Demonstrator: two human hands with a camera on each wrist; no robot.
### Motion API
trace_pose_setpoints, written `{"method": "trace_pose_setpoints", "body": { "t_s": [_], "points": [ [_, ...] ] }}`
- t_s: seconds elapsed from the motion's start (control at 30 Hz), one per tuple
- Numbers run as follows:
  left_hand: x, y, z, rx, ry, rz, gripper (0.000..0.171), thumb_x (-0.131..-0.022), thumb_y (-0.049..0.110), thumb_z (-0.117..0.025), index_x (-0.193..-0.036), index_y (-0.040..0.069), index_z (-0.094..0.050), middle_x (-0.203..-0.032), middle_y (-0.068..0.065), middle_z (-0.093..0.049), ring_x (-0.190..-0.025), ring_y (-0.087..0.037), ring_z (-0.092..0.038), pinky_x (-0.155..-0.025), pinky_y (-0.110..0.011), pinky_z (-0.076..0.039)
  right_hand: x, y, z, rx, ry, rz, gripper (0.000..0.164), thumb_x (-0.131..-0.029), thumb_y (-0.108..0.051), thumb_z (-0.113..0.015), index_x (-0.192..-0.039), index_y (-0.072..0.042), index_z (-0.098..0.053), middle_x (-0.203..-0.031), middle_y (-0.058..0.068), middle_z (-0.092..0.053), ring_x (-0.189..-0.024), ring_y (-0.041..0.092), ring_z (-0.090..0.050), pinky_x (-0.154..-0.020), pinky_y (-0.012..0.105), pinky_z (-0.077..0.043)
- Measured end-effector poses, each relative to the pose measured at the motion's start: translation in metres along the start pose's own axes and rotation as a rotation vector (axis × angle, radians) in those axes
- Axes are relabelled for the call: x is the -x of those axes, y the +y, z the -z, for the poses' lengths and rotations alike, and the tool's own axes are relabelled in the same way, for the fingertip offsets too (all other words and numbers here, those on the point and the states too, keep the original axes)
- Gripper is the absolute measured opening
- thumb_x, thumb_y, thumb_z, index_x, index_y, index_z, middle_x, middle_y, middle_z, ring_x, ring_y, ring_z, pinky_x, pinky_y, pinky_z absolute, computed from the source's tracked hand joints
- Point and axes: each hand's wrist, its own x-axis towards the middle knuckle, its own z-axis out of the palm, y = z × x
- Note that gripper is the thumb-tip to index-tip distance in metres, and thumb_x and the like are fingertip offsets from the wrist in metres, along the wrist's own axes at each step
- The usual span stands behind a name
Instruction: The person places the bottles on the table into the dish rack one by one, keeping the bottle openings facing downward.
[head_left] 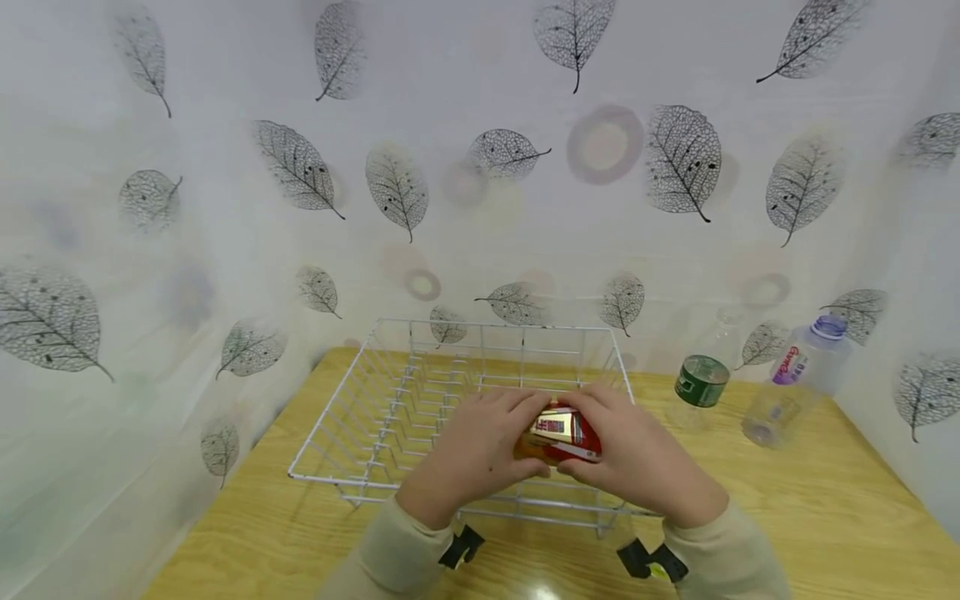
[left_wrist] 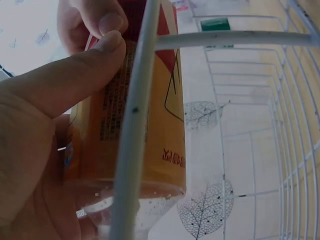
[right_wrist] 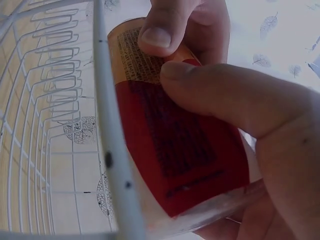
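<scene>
Near sleeves: the left cuff [head_left: 397, 546] and right cuff [head_left: 731, 558] are closest, both pale.
Red-and-orange bottle [head_left: 562, 433]: lies crosswise beyond the rack's near rim, toward its right; whether it touches the wires I cannot tell.
Left hand [head_left: 480, 446]: curls round the orange end, thumb on the label.
Right hand [head_left: 633, 450]: grips the red end, its thumb near the left one.
Step in hand: apparently handling the bottle with both hands at the rack.
Next move: probably calls for an even two-handed hold, keeping the bottle's ends off the wires.
Bottle contents: the clear left end shows droplet-like specks; the label hides the rest.
White wire rack [left_wrist: 135, 110]: open-topped, with looped dividers inside.
Green-label bottle [head_left: 702, 381]: upright, far right, see-through.
Purple-necked bottle [head_left: 795, 375]: farther right, also see-through; any liquid is unclear.
Wood-grain table [head_left: 787, 508]: under all.
</scene>
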Motion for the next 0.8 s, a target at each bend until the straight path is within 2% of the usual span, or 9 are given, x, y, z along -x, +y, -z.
{"method": "trace_pose_setpoints", "body": {
  "t_s": [0.23, 0.5, 0.8],
  "points": [
    [0.0016, 0.0022, -0.0048, -0.052, -0.045, 0.042, 0.082, -0.079, 0.055, -0.082, -0.146, 0.017, -0.053, -0.134, 0.004, -0.062, -0.122, -0.02, -0.058, -0.1, -0.044, -0.049, -0.0012, -0.0035, -0.0025, 0.022, -0.026, 0.018, 0.069, -0.075, -0.038, -0.09, -0.133, -0.012, -0.062, -0.121, -0.002, -0.059, -0.097, 0.012, -0.059, -0.077, 0.032, -0.057],
    [-0.0016, 0.003, -0.0081, -0.078, -0.095, 0.051, 0.078, -0.082, 0.056, -0.08, -0.144, 0.016, -0.053, -0.133, 0.003, -0.061, -0.121, -0.019, -0.058, -0.099, -0.041, -0.05, 0.0002, -0.0026, -0.0048, 0.084, 0.008, 0.047, 0.071, -0.073, -0.042, -0.091, -0.131, -0.012, -0.063, -0.12, -0.002, -0.059, -0.098, 0.012, -0.058, -0.075, 0.032, -0.057],
    [-0.0002, -0.0013, -0.0081, -0.05, -0.076, 0.034, 0.077, -0.083, 0.053, -0.08, -0.143, 0.015, -0.054, -0.133, 0.002, -0.062, -0.121, -0.019, -0.058, -0.098, -0.04, -0.051, 0.0, -0.0041, -0.0072, 0.092, 0.03, 0.048, 0.072, -0.075, -0.044, -0.089, -0.134, -0.014, -0.062, -0.124, -0.001, -0.058, -0.1, 0.014, -0.059, -0.076, 0.034, -0.057]
  ]
}}
